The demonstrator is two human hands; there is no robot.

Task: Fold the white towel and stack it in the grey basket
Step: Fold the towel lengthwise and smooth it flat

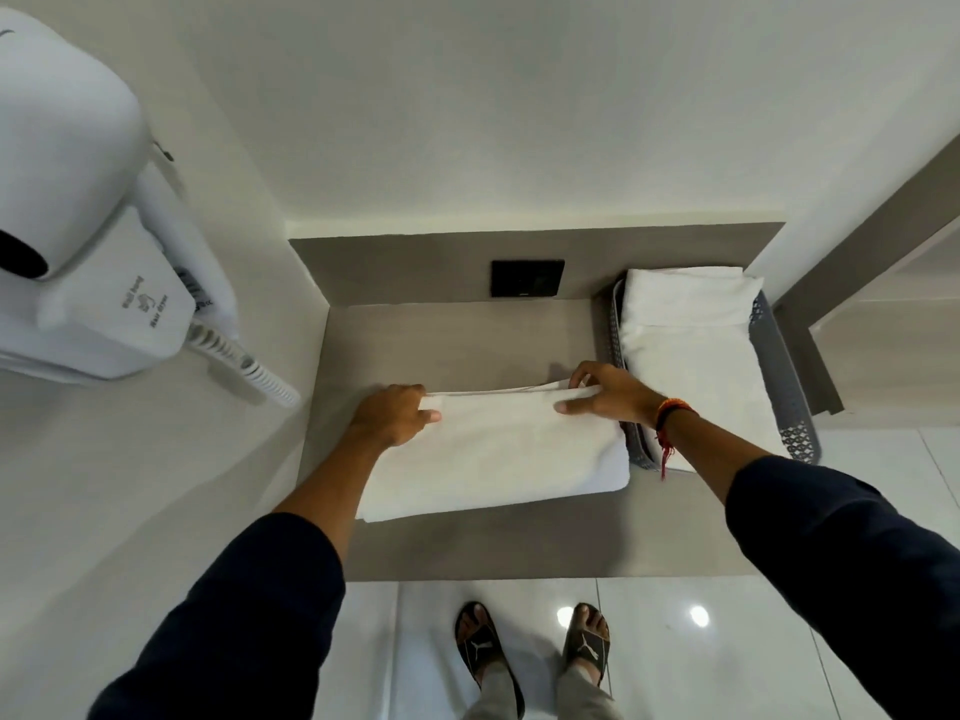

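A white towel (498, 454) lies folded into a wide rectangle on the grey counter (467, 543). My left hand (392, 415) pinches its far left corner. My right hand (605, 389) pinches the far right corner, where the layered edges lift slightly. The grey perforated basket (779, 371) stands just right of the towel, against the back panel. Folded white towels (691, 340) fill it, one smaller fold on top at the far end.
A white wall-mounted hair dryer (83, 210) with a coiled cord (249, 368) hangs on the left wall. A black socket plate (527, 278) sits on the back panel. My sandalled feet (535, 652) stand on glossy floor tiles below the counter's front edge.
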